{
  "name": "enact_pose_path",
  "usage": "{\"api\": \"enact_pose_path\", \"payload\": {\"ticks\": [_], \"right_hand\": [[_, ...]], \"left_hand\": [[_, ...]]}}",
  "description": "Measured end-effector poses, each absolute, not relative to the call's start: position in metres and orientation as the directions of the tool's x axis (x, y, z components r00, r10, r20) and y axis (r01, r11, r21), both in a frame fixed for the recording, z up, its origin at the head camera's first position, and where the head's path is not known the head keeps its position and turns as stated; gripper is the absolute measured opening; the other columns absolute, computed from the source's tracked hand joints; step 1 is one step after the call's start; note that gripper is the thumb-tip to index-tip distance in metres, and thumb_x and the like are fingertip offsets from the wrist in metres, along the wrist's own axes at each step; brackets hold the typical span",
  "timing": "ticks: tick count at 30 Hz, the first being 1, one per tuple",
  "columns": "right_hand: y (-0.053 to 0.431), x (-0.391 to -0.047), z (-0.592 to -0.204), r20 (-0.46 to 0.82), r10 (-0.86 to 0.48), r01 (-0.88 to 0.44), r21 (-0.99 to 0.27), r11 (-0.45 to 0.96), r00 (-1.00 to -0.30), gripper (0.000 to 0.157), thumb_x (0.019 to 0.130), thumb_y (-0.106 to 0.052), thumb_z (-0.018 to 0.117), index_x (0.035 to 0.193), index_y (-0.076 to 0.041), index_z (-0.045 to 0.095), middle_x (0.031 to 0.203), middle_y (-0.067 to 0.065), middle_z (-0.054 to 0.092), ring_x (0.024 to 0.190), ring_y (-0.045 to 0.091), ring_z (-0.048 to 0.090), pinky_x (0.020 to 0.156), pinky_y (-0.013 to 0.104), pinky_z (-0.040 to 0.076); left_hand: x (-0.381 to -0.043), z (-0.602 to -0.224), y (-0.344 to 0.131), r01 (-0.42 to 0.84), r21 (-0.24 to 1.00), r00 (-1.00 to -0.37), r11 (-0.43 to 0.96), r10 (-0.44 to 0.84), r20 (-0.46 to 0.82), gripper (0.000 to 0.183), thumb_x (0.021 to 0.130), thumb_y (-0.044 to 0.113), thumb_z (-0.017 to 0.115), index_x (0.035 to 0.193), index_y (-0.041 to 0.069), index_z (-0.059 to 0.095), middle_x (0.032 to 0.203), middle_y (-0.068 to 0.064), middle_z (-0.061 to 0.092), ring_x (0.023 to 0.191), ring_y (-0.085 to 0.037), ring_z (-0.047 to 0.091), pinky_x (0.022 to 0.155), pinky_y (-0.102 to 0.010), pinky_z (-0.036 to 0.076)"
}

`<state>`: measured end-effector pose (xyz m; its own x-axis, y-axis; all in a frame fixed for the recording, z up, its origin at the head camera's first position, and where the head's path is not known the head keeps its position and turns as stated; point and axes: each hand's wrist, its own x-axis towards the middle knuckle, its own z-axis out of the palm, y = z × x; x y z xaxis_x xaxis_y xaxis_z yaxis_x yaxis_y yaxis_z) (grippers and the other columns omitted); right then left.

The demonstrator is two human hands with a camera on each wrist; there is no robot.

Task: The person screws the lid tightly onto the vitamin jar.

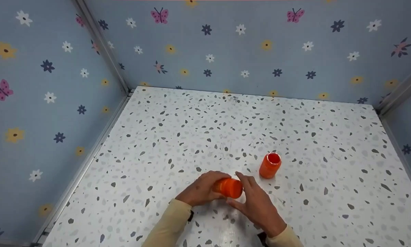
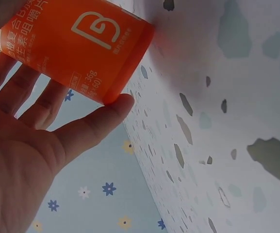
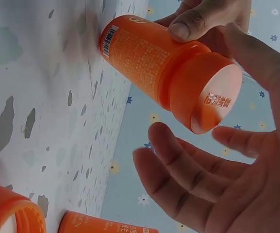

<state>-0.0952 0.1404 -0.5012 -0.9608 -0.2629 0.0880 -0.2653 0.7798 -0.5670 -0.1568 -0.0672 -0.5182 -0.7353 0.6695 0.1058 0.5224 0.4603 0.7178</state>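
Note:
My left hand (image 1: 205,188) grips an orange bottle (image 1: 222,187) near the table's front, its thumb and fingers round the printed body. The bottle lies tilted, with its wide orange cap (image 3: 198,92) toward my right hand; small print shows on the cap's end. In the left wrist view the label (image 2: 96,31) reads 36g, and the thumb touches the base edge. My right hand (image 1: 260,206) is spread around the cap end, its lower fingers apart from the cap in the right wrist view. To its upper right stands a second orange bottle (image 1: 269,168), uncapped.
Low in the right wrist view, an orange piece with a ridged round opening (image 3: 13,213) and whitish inside lies near a printed orange bottle (image 3: 101,224). The speckled white table (image 1: 178,137) is bordered by blue flowered panels (image 1: 226,48) behind and at both sides.

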Motion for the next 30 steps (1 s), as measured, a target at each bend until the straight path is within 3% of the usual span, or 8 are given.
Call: {"api": "enact_pose_path", "payload": {"ticks": [4,10,23,30], "right_hand": [[0.1416,-0.0932,-0.5013,0.163,-0.291,-0.332,-0.542,0.772,-0.943,0.077,0.076,-0.019,0.089,0.142,-0.011,0.048,0.131,0.015,0.052,0.103,0.027,0.063,0.086,0.041,0.057],[0.1414,-0.0922,-0.5001,0.164,-0.311,-0.349,-0.548,0.76,-0.936,0.066,0.077,-0.009,0.087,0.135,-0.013,0.054,0.13,0.011,0.053,0.109,0.026,0.061,0.092,0.041,0.054],[0.141,-0.093,-0.5001,0.143,-0.265,-0.298,-0.581,0.757,-0.954,0.061,0.079,-0.018,0.086,0.131,-0.008,0.056,0.116,0.006,0.06,0.097,0.02,0.061,0.089,0.037,0.055],[0.1411,-0.0947,-0.4989,0.113,-0.224,-0.248,-0.569,0.784,-0.968,0.057,0.081,-0.028,0.085,0.126,-0.004,0.058,0.104,0.005,0.063,0.082,0.018,0.058,0.073,0.032,0.054]], "left_hand": [[-0.1574,-0.5181,-0.0676,0.509,0.733,-0.737,0.452,0.669,0.1,0.054,0.083,0.011,0.082,0.132,0.013,0.06,0.128,0.0,0.064,0.115,-0.017,0.058,0.103,-0.037,0.046],[-0.1575,-0.5174,-0.0676,0.494,0.748,-0.738,0.443,0.668,0.092,0.051,0.084,0.013,0.082,0.131,0.016,0.062,0.127,0.002,0.064,0.116,-0.015,0.057,0.104,-0.036,0.045],[-0.157,-0.5176,-0.0664,0.512,0.731,-0.737,0.452,0.668,0.103,0.052,0.083,0.014,0.082,0.131,0.015,0.062,0.127,0.002,0.064,0.116,-0.014,0.057,0.104,-0.035,0.045],[-0.157,-0.5181,-0.0656,0.511,0.723,-0.741,0.466,0.665,0.095,0.052,0.083,0.015,0.083,0.131,0.015,0.062,0.127,0.002,0.064,0.116,-0.014,0.057,0.103,-0.035,0.045]]}}
